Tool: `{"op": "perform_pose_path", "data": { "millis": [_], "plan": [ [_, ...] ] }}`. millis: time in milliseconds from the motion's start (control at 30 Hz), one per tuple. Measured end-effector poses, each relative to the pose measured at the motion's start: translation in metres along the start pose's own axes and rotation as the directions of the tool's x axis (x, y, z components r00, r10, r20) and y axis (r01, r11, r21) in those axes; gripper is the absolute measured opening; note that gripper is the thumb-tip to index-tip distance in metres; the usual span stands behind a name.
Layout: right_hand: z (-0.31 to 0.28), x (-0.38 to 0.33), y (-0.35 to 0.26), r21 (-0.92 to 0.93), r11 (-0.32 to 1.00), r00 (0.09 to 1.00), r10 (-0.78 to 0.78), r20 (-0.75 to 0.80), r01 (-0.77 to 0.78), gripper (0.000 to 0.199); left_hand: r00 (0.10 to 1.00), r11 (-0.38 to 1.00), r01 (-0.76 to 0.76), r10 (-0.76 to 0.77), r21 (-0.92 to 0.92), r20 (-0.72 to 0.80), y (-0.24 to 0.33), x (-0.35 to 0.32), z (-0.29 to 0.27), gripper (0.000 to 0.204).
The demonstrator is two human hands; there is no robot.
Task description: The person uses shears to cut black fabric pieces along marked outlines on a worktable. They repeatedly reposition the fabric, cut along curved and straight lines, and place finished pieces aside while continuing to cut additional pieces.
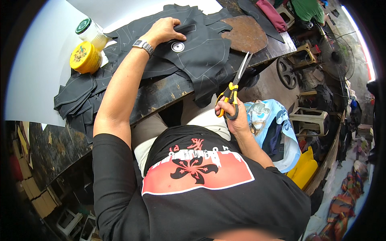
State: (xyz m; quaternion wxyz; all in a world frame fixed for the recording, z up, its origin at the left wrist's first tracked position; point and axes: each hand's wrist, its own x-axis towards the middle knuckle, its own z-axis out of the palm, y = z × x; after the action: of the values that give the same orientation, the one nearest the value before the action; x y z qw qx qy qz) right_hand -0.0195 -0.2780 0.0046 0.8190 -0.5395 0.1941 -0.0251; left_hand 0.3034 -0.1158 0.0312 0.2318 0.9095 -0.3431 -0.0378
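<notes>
My left hand [164,30], with a watch on its wrist, is curled over a black sheet [207,54] marked with pale pattern outlines. Its thumb and fingers grip the sheet near a small white disc [177,47]. Part of the sheet droops over the table's near edge. In my right hand [238,116] is a pair of scissors [232,94] with yellow and black handles. The fingers are in the handle loops, and the slightly parted blades point up and away, right of the sheet.
More black cut pieces [76,96] lie at the left. Behind them stand a yellow-lidded tub [84,57] and a green-lidded jar [92,34]. A worn brown board [245,34] lies on the table's far right. Blue printed cloth [287,144], stools [309,120] and a fan [337,56] are at right.
</notes>
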Motion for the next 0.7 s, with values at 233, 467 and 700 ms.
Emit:
{"op": "perform_pose_path", "data": {
  "millis": [233,467,700],
  "plan": [
    [0.015,-0.007,-0.011,-0.243,0.949,0.928,0.265,0.261,-0.203,0.029,0.930,0.786,-0.362,0.270,-0.502,-0.248,0.058,-0.005,-0.017,0.029],
    [0.021,-0.004,-0.001,-0.433,0.864,0.857,0.412,0.310,-0.258,0.028,0.887,0.080,-0.252,-0.380,-0.964,-0.263,0.038,-0.050,-0.032,0.033],
    [-0.005,0.002,-0.001,-0.483,0.806,0.816,0.510,0.273,-0.342,0.030,0.832,0.284,0.343,-0.534,-0.895,0.150,0.031,-0.152,0.014,0.067]
  ]
}}
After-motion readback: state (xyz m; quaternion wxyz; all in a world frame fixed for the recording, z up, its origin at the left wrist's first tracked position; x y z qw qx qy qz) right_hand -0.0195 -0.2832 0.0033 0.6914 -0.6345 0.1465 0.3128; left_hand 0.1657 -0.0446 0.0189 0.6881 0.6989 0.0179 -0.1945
